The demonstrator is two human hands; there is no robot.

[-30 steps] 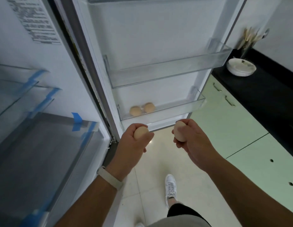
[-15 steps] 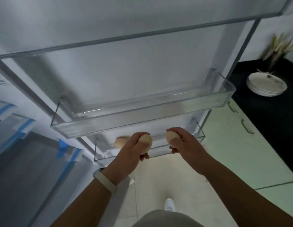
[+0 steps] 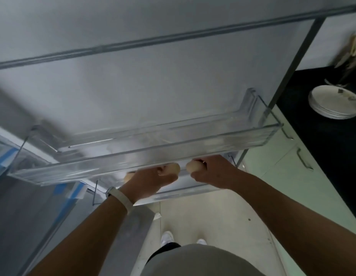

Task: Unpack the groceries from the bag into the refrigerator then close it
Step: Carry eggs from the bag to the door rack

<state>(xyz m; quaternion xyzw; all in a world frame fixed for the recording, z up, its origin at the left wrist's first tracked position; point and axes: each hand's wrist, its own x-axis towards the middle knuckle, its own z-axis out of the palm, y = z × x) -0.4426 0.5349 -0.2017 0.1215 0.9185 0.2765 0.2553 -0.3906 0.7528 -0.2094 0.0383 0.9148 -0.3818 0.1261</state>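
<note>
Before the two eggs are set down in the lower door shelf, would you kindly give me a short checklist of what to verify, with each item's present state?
1. Left hand grips its egg: ok.
2. Right hand grips its egg: ok.
3. Both hands are over the lower door shelf, under the upper door shelf: ok.
4. Free room in the lower shelf: cannot tell; another egg peeks out left of the left hand, the rest is hidden.
5. The two held eggs are apart, not knocking: ok.
</note>
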